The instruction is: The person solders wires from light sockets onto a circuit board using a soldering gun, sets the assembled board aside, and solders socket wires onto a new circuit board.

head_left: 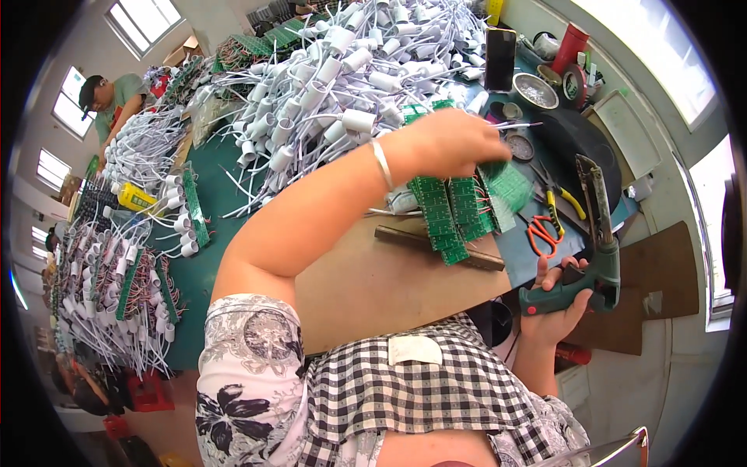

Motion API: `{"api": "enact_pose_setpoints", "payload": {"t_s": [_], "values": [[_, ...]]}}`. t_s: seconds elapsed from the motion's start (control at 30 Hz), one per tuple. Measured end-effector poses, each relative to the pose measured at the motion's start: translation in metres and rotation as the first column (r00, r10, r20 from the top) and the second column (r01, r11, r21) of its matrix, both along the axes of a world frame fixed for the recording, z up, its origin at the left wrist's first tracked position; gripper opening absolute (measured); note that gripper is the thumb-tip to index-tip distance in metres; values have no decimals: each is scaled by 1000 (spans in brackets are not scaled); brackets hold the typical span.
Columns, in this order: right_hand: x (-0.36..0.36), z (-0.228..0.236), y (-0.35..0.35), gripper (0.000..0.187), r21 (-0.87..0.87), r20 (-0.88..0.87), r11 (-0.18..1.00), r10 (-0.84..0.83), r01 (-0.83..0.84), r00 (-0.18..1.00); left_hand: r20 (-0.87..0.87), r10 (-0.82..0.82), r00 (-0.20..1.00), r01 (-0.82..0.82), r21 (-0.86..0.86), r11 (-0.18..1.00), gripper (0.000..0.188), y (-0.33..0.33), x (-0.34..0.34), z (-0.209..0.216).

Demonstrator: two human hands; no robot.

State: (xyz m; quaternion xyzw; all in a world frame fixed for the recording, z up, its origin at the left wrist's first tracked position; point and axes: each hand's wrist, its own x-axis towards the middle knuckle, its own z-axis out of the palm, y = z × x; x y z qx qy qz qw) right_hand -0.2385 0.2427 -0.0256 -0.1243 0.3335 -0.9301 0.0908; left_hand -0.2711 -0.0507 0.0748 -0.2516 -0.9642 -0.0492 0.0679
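My left hand [451, 146], with a pale bracelet at the wrist, reaches across to the right with its fingers curled down. A motion-blurred green circuit board [510, 187] hangs below those fingers and appears to be gripped by them; the fingertips are partly hidden. Beside it, strips of green circuit boards [440, 222] lie over a dark bar [389, 236] on the brown board [350, 272]. In my right hand [554, 315] is a green pistol-grip glue gun [580, 286], its stained metal end [597, 198] pointing away from me.
A big heap of white lamp sockets with wires [327, 93] covers the far table. Right of the boards lie red-handled scissors [543, 237], yellow-handled pliers [572, 204], a metal bowl [535, 91] and a phone [499, 61]. Another person [117, 101] works at far left, near a yellow bottle [134, 196].
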Motion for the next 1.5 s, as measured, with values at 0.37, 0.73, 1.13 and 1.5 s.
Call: {"api": "enact_pose_setpoints", "payload": {"t_s": [0.37,0.73,1.13,1.5], "values": [[15,6,-21,53,-14,-63,985,168,-170,984,-227,203,953,-221,-57,974,38,0,200,42],[18,0,-43,51,-18,-105,955,293,-297,950,95,243,965,-246,21,969,34,24,231,-55],[4,-7,-21,53,42,17,978,202,-202,979,387,42,921,-239,477,846,44,11,204,-62],[5,-4,-33,54,67,-39,976,208,-205,977,144,522,841,-516,-79,853,25,-9,153,-79]]}}
